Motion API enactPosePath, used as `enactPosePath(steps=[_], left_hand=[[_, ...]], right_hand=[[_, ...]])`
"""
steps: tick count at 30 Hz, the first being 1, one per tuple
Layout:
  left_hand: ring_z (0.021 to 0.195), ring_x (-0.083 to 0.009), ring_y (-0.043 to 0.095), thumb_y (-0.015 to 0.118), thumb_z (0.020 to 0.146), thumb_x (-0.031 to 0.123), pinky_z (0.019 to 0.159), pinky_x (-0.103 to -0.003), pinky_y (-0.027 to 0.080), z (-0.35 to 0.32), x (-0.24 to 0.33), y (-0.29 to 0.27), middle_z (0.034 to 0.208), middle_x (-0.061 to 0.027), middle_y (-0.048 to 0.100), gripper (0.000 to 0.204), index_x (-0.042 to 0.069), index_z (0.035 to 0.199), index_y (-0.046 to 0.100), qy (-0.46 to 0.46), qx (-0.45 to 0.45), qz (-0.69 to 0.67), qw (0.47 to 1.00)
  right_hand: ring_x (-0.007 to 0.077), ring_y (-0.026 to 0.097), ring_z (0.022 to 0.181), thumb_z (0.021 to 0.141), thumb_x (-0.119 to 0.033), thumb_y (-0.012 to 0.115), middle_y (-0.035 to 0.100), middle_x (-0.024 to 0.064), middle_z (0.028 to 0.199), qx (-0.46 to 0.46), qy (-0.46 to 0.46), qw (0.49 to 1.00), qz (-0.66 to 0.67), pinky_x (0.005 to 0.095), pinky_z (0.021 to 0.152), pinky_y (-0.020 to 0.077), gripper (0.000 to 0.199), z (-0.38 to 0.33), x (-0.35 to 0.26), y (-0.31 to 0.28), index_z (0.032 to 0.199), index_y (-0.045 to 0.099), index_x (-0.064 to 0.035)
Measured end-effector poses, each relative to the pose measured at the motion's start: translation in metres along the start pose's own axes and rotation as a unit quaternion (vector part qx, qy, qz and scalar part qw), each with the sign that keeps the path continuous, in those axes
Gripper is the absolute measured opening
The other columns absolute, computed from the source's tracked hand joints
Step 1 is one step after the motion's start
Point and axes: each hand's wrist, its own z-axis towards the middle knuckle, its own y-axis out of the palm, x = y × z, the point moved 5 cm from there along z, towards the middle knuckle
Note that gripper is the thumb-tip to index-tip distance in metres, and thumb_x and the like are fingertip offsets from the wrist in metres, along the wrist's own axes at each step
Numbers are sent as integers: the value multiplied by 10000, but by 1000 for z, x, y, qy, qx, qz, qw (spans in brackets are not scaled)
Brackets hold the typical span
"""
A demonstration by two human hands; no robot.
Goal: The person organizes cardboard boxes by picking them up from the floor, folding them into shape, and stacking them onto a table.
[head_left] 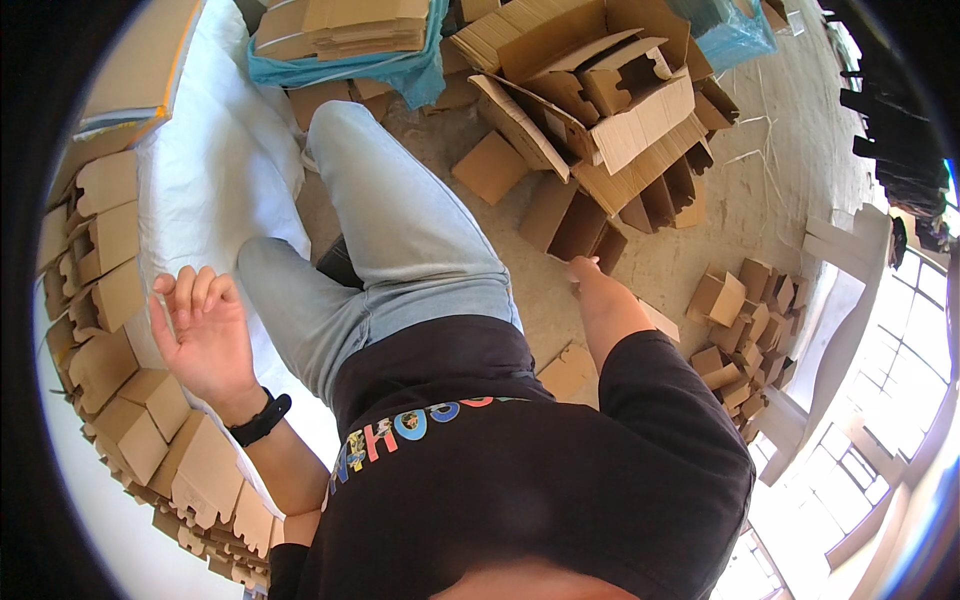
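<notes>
On the left, my left hand (205, 325) is raised with the palm showing and the fingers loosely curled apart, holding nothing. A dark band circles that wrist. It hovers beside a row of folded brown cardboard boxes (140, 425) and a white sheet (205, 190). My right arm stretches out to the right, and my right hand (583, 270) is closed at the near rim of an open brown cardboard box (572, 225). Most of those fingers are hidden, but they appear to pinch the box's edge. The box lies tilted with its inside facing me.
Large open cartons (640, 130) are heaped beyond the right hand. Flat cardboard stacks (365, 25) sit in blue plastic (420, 75) at the far side. Several small boxes (745, 330) are piled at right, near a white bench-like structure (850, 300). Loose cardboard (570, 372) lies on the floor.
</notes>
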Motion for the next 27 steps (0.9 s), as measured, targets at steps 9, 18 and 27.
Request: enactPosePath(steps=[9, 18, 27], left_hand=[[644, -137, 350, 493, 925, 102, 659, -278, 333, -4, -8, -21, 671, -13, 333, 88, 21, 954, 505, 13, 75, 66, 995], [652, -140, 364, 468, 933, 99, 683, -289, 348, 15, -56, 3, 679, -20, 348, 123, 13, 1015, 502, -52, 61, 120, 989], [680, -158, 400, 492, 924, 118, 701, -301, 366, 42, -17, -10, 693, -37, 388, 171, 3, 1050, 507, -16, 53, 244, 968]], right_hand=[[323, 501, 1156, 855, -191, 495, 570, 173, 1183, 173, 102, 913, 355, 390, 980, 392, 362, 61, 57, 74, 1176, 526, -27], [338, 361, 1289, 766, -84, 546, 323, 185, 1419, 273, 136, 785, 540, 391, 1045, 359, 518, 52, 74, 115, 1260, 414, -1], [257, 262, 1367, 780, -106, 550, 197, 109, 1512, 206, 157, 759, 598, 345, 1096, 291, 593, 108, 99, 103, 1351, 392, -77]])
